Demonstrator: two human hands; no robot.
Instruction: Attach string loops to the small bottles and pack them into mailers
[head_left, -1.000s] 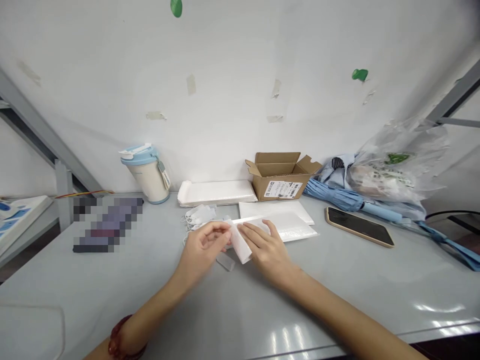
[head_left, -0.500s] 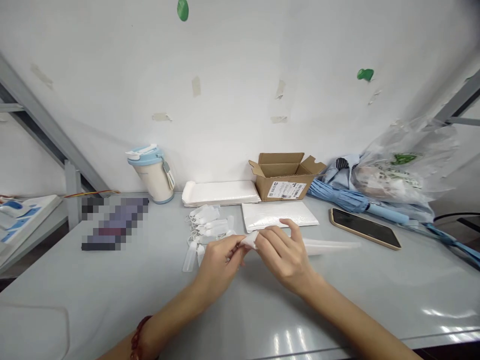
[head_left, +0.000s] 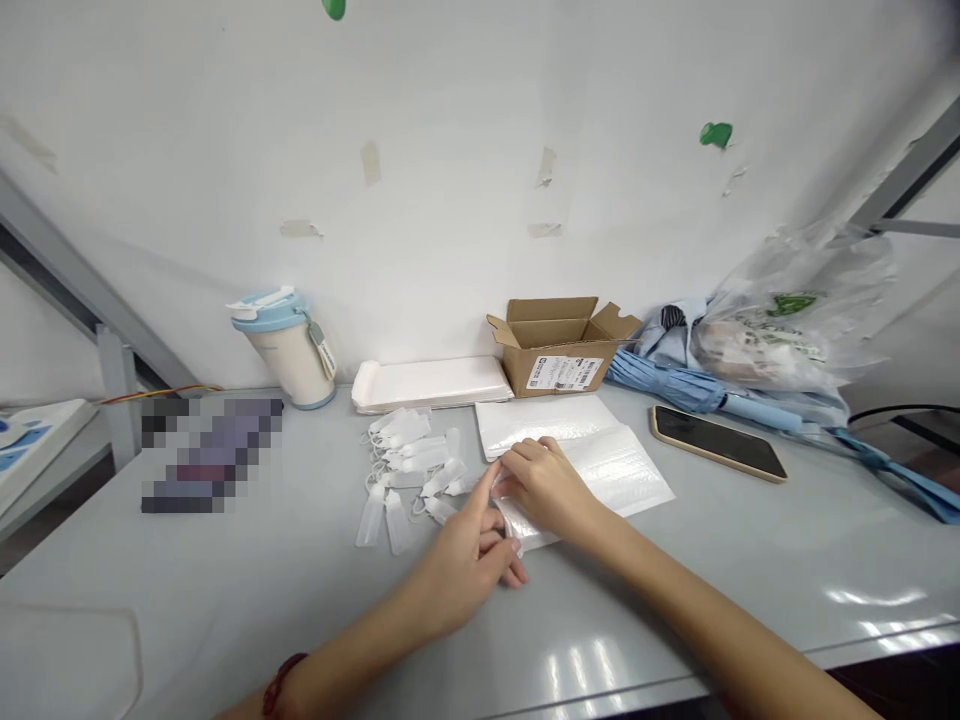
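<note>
A white padded envelope (head_left: 615,470) lies flat on the grey table (head_left: 225,590), on top of a second white envelope (head_left: 540,415). My right hand (head_left: 547,485) presses on its near left end with fingers curled over the edge. My left hand (head_left: 469,555) rests beside it, fingers partly curled, index finger reaching toward that same end. Several small clear plastic bottles with loops (head_left: 409,465) lie in a loose pile just left of my hands.
At the back stand a blue-lidded cup (head_left: 289,345), a stack of white envelopes (head_left: 431,383) and an open cardboard box (head_left: 559,345). A phone (head_left: 716,443), a blue umbrella (head_left: 675,385) and a plastic bag (head_left: 795,315) are on the right.
The envelope, held up folded between both hands before, now lies flat on the table. Both hands have dropped onto its near left end.
</note>
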